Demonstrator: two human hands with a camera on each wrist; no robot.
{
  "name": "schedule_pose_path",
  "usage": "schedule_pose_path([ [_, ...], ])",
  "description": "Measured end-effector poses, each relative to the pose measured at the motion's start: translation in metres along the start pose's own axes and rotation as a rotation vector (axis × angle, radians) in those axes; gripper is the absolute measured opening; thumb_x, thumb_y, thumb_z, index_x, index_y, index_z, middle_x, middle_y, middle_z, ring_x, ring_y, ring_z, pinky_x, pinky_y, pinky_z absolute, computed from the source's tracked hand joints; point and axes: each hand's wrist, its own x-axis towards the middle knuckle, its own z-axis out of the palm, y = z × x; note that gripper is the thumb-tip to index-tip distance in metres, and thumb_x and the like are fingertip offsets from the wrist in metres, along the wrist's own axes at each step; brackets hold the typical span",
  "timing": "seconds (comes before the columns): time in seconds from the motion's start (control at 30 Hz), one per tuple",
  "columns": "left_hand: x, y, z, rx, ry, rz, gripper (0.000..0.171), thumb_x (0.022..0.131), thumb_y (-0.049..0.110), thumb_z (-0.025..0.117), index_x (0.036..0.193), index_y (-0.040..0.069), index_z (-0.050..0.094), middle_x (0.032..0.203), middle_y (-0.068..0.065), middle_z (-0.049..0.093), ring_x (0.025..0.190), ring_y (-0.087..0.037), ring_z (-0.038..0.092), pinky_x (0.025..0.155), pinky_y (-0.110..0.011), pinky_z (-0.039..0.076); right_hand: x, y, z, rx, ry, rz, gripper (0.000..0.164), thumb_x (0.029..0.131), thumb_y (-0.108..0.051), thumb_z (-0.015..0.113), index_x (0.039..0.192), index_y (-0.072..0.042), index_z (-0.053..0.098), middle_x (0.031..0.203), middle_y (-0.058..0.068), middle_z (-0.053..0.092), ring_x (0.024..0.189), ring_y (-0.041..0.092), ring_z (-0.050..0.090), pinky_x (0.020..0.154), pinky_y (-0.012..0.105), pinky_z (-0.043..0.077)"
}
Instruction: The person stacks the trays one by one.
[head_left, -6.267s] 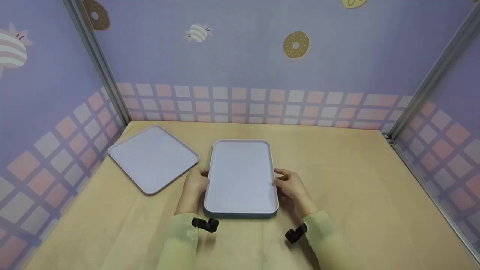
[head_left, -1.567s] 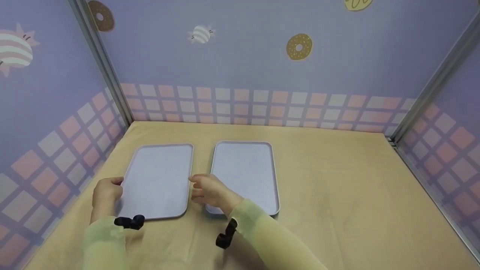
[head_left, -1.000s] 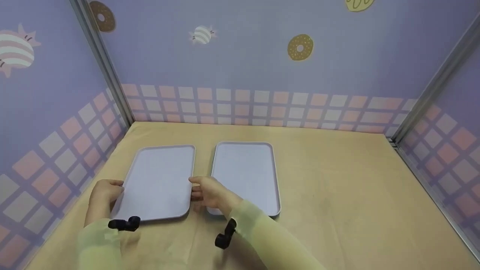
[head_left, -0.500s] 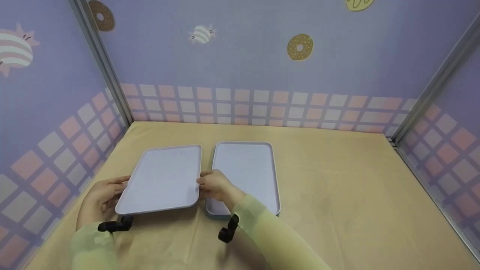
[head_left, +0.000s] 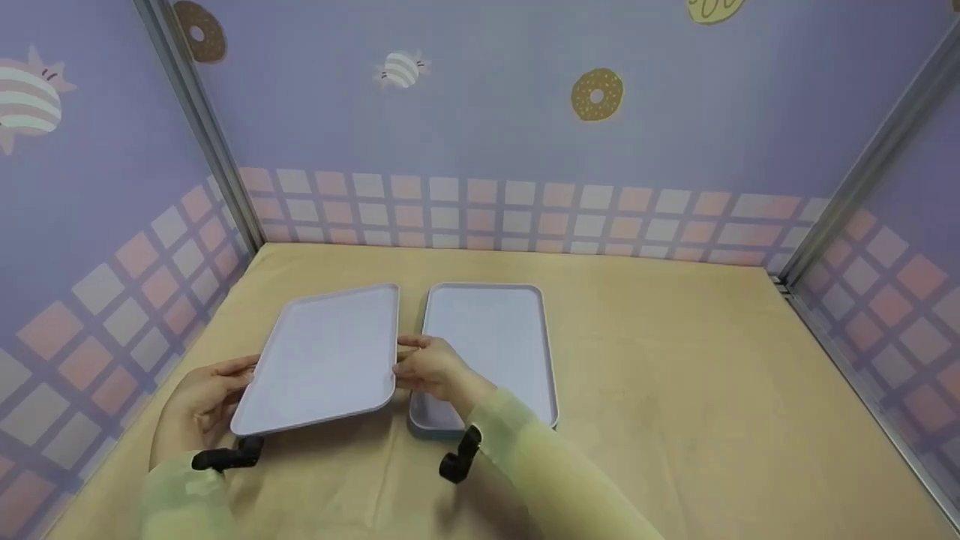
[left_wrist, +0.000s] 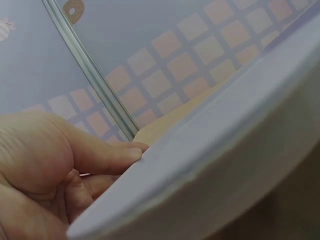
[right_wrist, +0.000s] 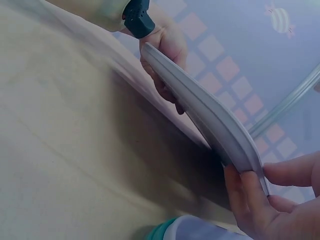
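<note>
A pale lilac rectangular tray (head_left: 322,360) is held up off the table, slightly tilted, left of the middle in the head view. My left hand (head_left: 199,397) grips its left side, thumb on the rim and fingers underneath, as the left wrist view shows. On the opposite edge my right hand (head_left: 439,371) pinches the rim; the right wrist view shows its fingers under the tray's wall (right_wrist: 215,120). Close by on the right lies a stack of like trays (head_left: 491,345), partly covered by the right hand, with a teal-edged one (right_wrist: 162,231) beneath.
The table (head_left: 675,390) has a yellowish cloth over it. Patterned walls (head_left: 480,120) enclose it at the back and both sides, with metal posts (head_left: 206,135) in the corners. A black wrist camera (head_left: 457,457) sits on each sleeve.
Earlier both hands held the stack's sides while the left tray lay turned on the table. That tray was then straightened, and in the last second both hands raised and tilted it.
</note>
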Motion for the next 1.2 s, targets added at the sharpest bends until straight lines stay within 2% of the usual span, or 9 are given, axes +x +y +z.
schedule_pose_path([
  [0.1,-0.001,0.0,0.0,-0.012,0.0,0.009,0.05,0.103,0.002,0.057,0.152,0.006,0.05,0.095,0.016,0.074,0.088,-0.006,0.072,0.078,-0.024,0.06,0.0,0.0,-0.001,0.001,-0.009,0.002,0.068,0.089,0.018,0.058,0.153,-0.001,0.043,0.141,0.023,0.062,0.107,0.024,0.069,0.103,0.043,0.056],
  [0.33,-0.003,0.001,0.0,-0.012,0.005,0.028,0.042,0.103,0.005,0.058,0.145,0.013,0.061,0.096,0.018,0.073,0.09,-0.002,0.07,0.08,-0.022,0.059,-0.001,0.001,-0.003,-0.021,-0.018,-0.014,0.069,0.089,0.018,0.057,0.154,0.0,0.042,0.139,0.023,0.062,0.107,0.025,0.068,0.099,0.042,0.057],
  [0.53,-0.003,0.004,0.004,-0.005,0.003,0.046,0.048,0.103,0.007,0.06,0.151,0.009,0.053,0.094,0.019,0.073,0.089,-0.002,0.071,0.078,-0.023,0.06,-0.003,0.001,-0.008,-0.028,-0.01,-0.03,0.069,0.088,0.018,0.056,0.153,-0.001,0.044,0.137,0.021,0.062,0.098,0.022,0.065,0.089,0.036,0.058],
  [0.67,-0.003,0.008,0.009,-0.032,-0.008,0.056,0.05,0.102,0.007,0.062,0.151,0.01,0.053,0.095,0.019,0.074,0.087,-0.003,0.072,0.077,-0.023,0.061,-0.005,-0.002,-0.012,-0.034,0.0,-0.04,0.069,0.088,0.018,0.057,0.152,-0.002,0.046,0.137,0.02,0.062,0.095,0.02,0.064,0.087,0.035,0.058],
  [0.73,-0.004,0.011,0.012,-0.052,-0.015,0.059,0.051,0.102,0.006,0.062,0.151,0.011,0.052,0.096,0.018,0.074,0.087,-0.004,0.073,0.077,-0.023,0.061,-0.006,-0.003,-0.015,-0.043,0.006,-0.044,0.069,0.088,0.017,0.058,0.152,-0.003,0.046,0.137,0.02,0.062,0.094,0.02,0.064,0.087,0.035,0.058],
  [0.93,-0.004,0.023,0.025,-0.026,-0.023,0.087,0.063,0.102,0.007,0.061,0.16,0.004,0.034,0.096,0.02,0.073,0.088,-0.003,0.073,0.077,-0.023,0.061,-0.009,-0.009,-0.027,-0.037,-0.002,-0.076,0.07,0.087,0.018,0.057,0.153,-0.003,0.045,0.14,0.023,0.06,0.097,0.022,0.065,0.092,0.039,0.059],
  [1.1,0.0,0.03,0.039,-0.02,-0.02,0.097,0.066,0.102,0.005,0.061,0.161,0.002,0.03,0.097,0.021,0.072,0.088,-0.004,0.071,0.076,-0.025,0.062,-0.015,-0.012,-0.04,-0.036,-0.012,-0.102,0.072,0.087,0.017,0.057,0.155,-0.002,0.042,0.144,0.025,0.057,0.101,0.024,0.066,0.094,0.04,0.059],
  [1.2,0.002,0.034,0.049,0.017,-0.012,0.099,0.068,0.102,0.006,0.061,0.161,0.001,0.028,0.097,0.022,0.069,0.088,-0.002,0.07,0.077,-0.024,0.061,-0.018,-0.014,-0.048,-0.046,-0.002,-0.114,0.073,0.086,0.017,0.057,0.155,-0.002,0.042,0.146,0.025,0.056,0.102,0.024,0.066,0.095,0.04,0.059],
])
